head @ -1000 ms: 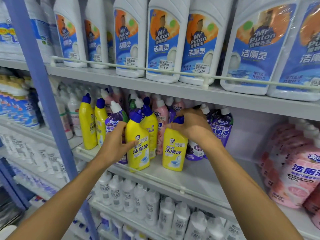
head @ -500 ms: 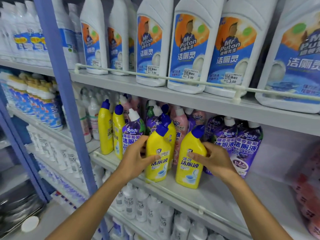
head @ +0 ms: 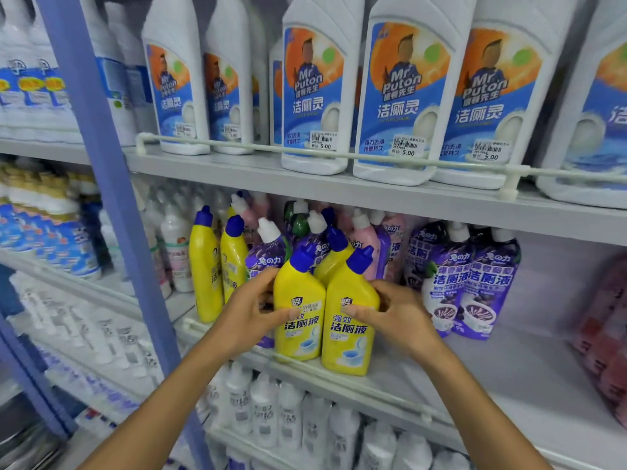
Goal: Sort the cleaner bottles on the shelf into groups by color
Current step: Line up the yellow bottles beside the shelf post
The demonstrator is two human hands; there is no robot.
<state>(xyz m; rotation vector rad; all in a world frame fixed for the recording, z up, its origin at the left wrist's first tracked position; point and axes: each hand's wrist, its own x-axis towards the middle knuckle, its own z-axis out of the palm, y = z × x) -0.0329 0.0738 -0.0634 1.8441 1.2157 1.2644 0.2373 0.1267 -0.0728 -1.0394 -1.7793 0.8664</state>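
Two yellow cleaner bottles with blue caps stand side by side at the front of the middle shelf (head: 509,378). My left hand (head: 251,313) grips the left yellow bottle (head: 298,330), thumb across its label. My right hand (head: 397,317) grips the right yellow bottle (head: 349,337) from its right side. A third yellow bottle (head: 334,262) leans behind them. Two more yellow bottles (head: 207,266) stand at the left. A purple bottle (head: 268,256) shows behind my left hand. Purple bottles (head: 475,279) stand to the right, pink bottles (head: 366,235) at the back.
Big white bottles with blue labels (head: 315,96) fill the top shelf behind a thin rail (head: 373,159). A blue upright post (head: 112,205) stands at the left. Small white bottles (head: 291,415) line the shelf below. Pink packs (head: 607,320) sit at far right.
The two yellow bottles, a gap apart before, now stand touching. My right hand has moved left with its bottle. The view has shifted closer to the shelf.
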